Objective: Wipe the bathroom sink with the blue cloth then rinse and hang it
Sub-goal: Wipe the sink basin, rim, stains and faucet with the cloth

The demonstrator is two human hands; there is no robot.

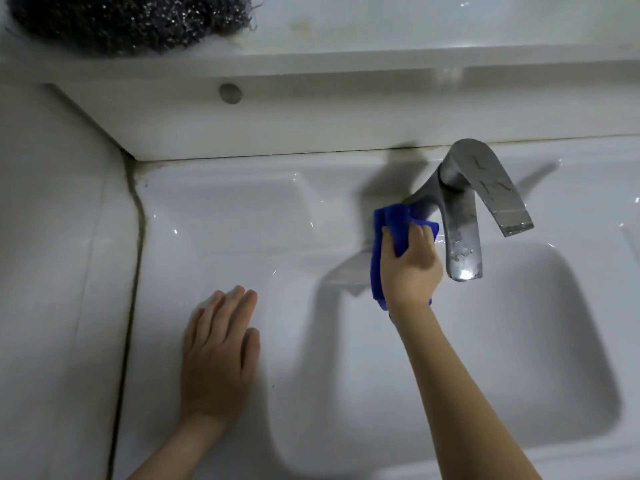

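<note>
The white bathroom sink (pixel 242 216) fills the view, its basin at the lower right. A grey metal faucet (pixel 464 216) stands at the back of the basin, spout pointing down. My right hand (pixel 410 268) grips the bunched blue cloth (pixel 394 226) and holds it against the left side of the faucet's base. My left hand (pixel 218 351) lies flat with straight fingers on the sink's left deck, holding nothing.
A white ledge (pixel 346 64) runs across the back, with a dark steel-wool scourer (pixel 131 22) on its left end. A round grey plug (pixel 230 93) sits in the ledge's front face. A white wall panel (pixel 52 271) borders the sink on the left.
</note>
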